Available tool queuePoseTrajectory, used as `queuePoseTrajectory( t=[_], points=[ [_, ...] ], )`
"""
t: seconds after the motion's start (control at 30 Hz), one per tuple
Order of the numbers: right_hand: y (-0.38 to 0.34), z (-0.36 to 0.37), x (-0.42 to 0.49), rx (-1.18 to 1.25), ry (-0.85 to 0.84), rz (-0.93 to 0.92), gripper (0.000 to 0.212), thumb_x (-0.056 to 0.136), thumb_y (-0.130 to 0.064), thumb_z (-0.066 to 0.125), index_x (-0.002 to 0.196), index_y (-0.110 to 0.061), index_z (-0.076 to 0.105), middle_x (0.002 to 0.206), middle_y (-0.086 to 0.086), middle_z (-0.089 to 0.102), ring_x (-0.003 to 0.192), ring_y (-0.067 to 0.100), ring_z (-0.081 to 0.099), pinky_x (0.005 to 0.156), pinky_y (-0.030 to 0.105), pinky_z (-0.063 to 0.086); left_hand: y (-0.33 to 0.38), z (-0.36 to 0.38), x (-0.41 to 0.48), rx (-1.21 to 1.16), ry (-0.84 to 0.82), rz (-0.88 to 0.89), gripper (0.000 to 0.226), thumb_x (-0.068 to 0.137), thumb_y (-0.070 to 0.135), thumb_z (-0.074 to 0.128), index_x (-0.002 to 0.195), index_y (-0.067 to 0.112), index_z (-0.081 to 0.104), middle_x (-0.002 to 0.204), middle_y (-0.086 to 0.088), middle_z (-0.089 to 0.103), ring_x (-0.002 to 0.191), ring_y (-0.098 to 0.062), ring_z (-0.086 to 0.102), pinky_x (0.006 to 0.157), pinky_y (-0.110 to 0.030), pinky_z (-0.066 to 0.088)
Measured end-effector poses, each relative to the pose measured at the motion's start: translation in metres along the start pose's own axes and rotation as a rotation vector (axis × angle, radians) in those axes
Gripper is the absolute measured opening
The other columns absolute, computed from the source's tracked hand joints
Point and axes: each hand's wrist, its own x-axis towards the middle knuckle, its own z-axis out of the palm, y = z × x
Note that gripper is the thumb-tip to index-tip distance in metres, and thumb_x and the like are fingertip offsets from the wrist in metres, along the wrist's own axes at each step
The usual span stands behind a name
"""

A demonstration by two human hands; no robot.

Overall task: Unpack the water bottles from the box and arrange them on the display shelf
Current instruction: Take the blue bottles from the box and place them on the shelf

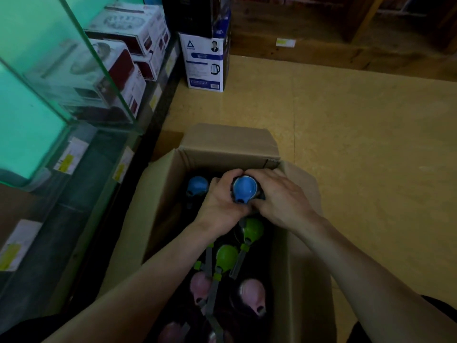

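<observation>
An open cardboard box (222,144) stands on the floor with several water bottles upright inside. My left hand (220,204) and my right hand (282,196) both grip a blue-capped bottle (243,189) at the box's far right corner, fingers curled round its neck. Another blue-capped bottle (197,185) stands to its left. Two green-capped bottles (252,229) (226,254) sit in the middle, with grey carry straps hanging off them. Pink-capped bottles (252,293) (200,284) fill the near end. The bottle bodies are hidden in the dark box.
A glass display shelf (74,45) runs along the left, with boxed appliances (128,26) behind the glass and yellow price tags (66,160) on its edges. A kettle carton (205,63) stands at the far end. Tan floor (358,144) lies open to the right.
</observation>
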Motion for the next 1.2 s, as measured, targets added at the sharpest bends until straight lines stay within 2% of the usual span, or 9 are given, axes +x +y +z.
queuePoseTrajectory(
  t=[0.17,0.33,0.5,0.63,0.77,0.9,0.97,1.07,1.2],
  points=[
    [-0.007,-0.007,0.003,0.035,0.06,0.044,0.061,0.087,-0.042,0.076,0.142,-0.033,0.05,0.139,-0.006,0.059,0.129,0.017,0.046,0.099,0.037,0.044,0.007,-0.013,0.004,0.134,0.03,0.136,0.076,0.082,0.007,0.076,0.146,0.032,0.044,0.123,0.0,0.046,0.101,-0.011,0.06,0.088,-0.024,0.053],
    [-0.017,-0.016,0.004,0.085,0.134,0.116,0.055,0.081,-0.052,0.077,0.129,-0.031,0.061,0.121,-0.007,0.067,0.114,0.016,0.059,0.089,0.036,0.049,0.007,-0.025,0.004,0.107,0.028,0.136,0.068,0.089,0.01,0.068,0.149,0.031,0.041,0.13,0.0,0.051,0.115,-0.014,0.058,0.099,-0.03,0.051],
    [-0.021,-0.026,0.004,0.242,0.144,0.196,0.062,0.08,-0.058,0.075,0.132,-0.028,0.062,0.122,-0.01,0.068,0.109,0.009,0.061,0.079,0.024,0.047,0.001,-0.04,0.004,0.127,-0.181,0.15,0.061,0.104,0.039,0.05,0.158,0.031,0.023,0.155,0.005,0.042,0.14,-0.01,0.042,0.117,-0.034,0.038],
    [-0.021,-0.032,0.004,0.437,0.101,0.235,0.057,0.08,-0.059,0.077,0.125,-0.027,0.066,0.111,-0.014,0.069,0.098,0.001,0.063,0.075,0.019,0.048,-0.003,-0.035,-0.002,0.038,-0.235,0.198,0.066,0.097,0.069,0.032,0.156,0.046,0.014,0.159,0.012,0.034,0.145,-0.001,0.033,0.122,-0.036,0.031],
    [-0.022,-0.034,0.004,0.622,0.089,0.29,0.054,0.078,-0.055,0.079,0.121,-0.024,0.067,0.109,-0.012,0.071,0.099,0.002,0.067,0.087,0.029,0.058,0.009,-0.034,-0.012,-0.135,-0.224,0.164,0.037,0.108,0.043,0.03,0.143,0.053,0.021,0.141,0.031,0.043,0.123,0.027,0.041,0.098,0.001,0.034],
    [-0.027,-0.035,0.005,0.731,0.077,0.33,0.055,0.078,-0.052,0.08,0.121,-0.022,0.066,0.108,-0.01,0.07,0.099,0.005,0.067,0.086,0.03,0.058,0.02,-0.032,-0.021,-0.294,-0.201,0.071,0.024,0.108,0.041,0.032,0.119,0.062,0.033,0.103,0.051,0.053,0.096,0.038,0.045,0.079,0.008,0.035],
    [-0.029,-0.035,0.003,0.765,0.067,0.337,0.047,0.08,-0.051,0.079,0.116,-0.023,0.065,0.102,-0.012,0.068,0.091,0.001,0.065,0.073,0.02,0.054,0.02,-0.025,-0.026,-0.361,-0.174,0.03,0.02,0.107,0.044,0.033,0.113,0.063,0.039,0.092,0.053,0.058,0.091,0.036,0.05,0.075,0.005,0.039],
    [-0.03,-0.033,0.001,0.8,0.081,0.327,0.026,0.084,-0.05,0.078,0.095,-0.031,0.065,0.09,-0.016,0.068,0.072,-0.007,0.063,0.051,0.004,0.045,0.014,-0.014,-0.028,-0.465,-0.127,-0.026,0.031,0.104,0.054,0.034,0.132,0.056,0.049,0.115,0.033,0.067,0.105,0.018,0.06,0.086,-0.015,0.048],
    [-0.033,-0.033,-0.002,0.858,0.069,0.274,0.019,0.089,-0.05,0.073,0.092,-0.031,0.072,0.079,-0.016,0.075,0.071,-0.011,0.068,0.058,0.007,0.049,0.015,-0.008,-0.025,-0.622,-0.1,-0.17,0.032,0.104,0.056,0.036,0.131,0.054,0.054,0.124,0.021,0.068,0.12,-0.004,0.062,0.102,-0.044,0.051]
  ],
)
